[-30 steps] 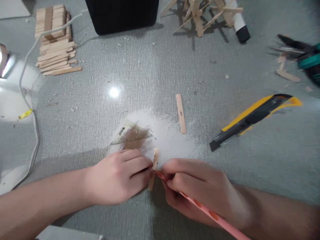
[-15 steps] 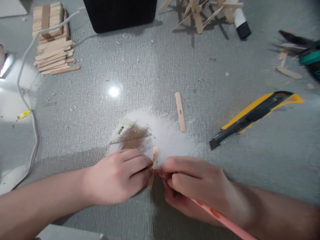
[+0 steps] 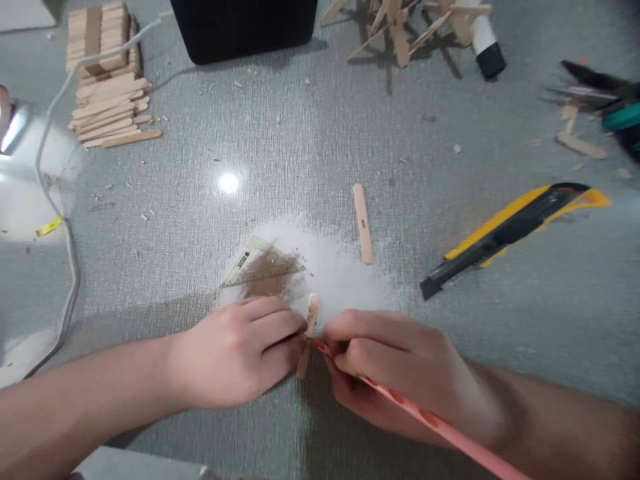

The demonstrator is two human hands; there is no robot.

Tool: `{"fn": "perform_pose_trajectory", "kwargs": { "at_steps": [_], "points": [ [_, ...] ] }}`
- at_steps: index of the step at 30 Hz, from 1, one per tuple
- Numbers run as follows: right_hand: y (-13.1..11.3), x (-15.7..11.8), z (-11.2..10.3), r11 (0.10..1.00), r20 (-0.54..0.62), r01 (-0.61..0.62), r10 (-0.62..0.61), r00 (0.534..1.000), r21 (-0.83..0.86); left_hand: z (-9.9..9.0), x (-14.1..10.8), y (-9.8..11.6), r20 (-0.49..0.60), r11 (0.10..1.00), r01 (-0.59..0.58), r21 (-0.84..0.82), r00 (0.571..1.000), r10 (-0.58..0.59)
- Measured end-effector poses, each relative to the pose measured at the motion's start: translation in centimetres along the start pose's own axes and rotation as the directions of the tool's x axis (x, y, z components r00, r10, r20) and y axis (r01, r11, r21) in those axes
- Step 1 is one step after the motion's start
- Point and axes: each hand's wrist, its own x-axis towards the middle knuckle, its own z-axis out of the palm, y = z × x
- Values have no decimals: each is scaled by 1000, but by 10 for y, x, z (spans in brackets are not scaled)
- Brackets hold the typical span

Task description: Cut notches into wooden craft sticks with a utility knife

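My left hand point(image 3: 243, 353) is closed, its fingertips pinching a wooden craft stick point(image 3: 313, 313) that stands out above and below them. In my right hand point(image 3: 400, 373) is a pink pencil point(image 3: 450, 433) with a row of orange-red hollows along its shaft. The pencil's front end meets the craft stick right by my left fingertips; the exact tip is hard to make out. A second craft stick point(image 3: 363, 224), with a small slot in its middle, lies on the table beyond my hands. Just past my left hand lies a clear set square point(image 3: 257, 267).
A yellow and black utility knife point(image 3: 510, 233) lies at the right. Farther back are green-handled pliers point(image 3: 620, 117), a glue stick point(image 3: 487, 50), a craft-stick structure point(image 3: 400, 33) and a black box point(image 3: 245, 27). Stacked sticks point(image 3: 107, 100) and a white cable point(image 3: 67, 260) are at the left.
My hands stay nearly in place, with the pencil still against the craft stick. The pencil's shaft has shifted slightly; the whole view has moved a little.
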Motion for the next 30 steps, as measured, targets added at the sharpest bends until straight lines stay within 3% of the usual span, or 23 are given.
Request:
{"fn": "perform_pose_trajectory", "kwargs": {
  "at_steps": [4, 10, 24, 30],
  "points": [
    [1, -2, 1, 1000, 7, 9, -8, 1000, -7, 0, 0, -1, 15, 999, -6, 34, 1000, 5],
    [-2, 0, 2, 1000, -20, -18, 18, 1000, -14, -1, 0, -5, -28, 978, -155, 137, 987, 161],
    [-3, 3, 0, 999, -31, -10, 9, 999, -31, -1, 0, -3, -27, 991, -108, 74, 993, 111],
    [-1, 5, -1, 998, -29, 11, -13, 999, -54, -2, -1, -4, -2, 985, -123, 119, 992, 124]
  ]
}}
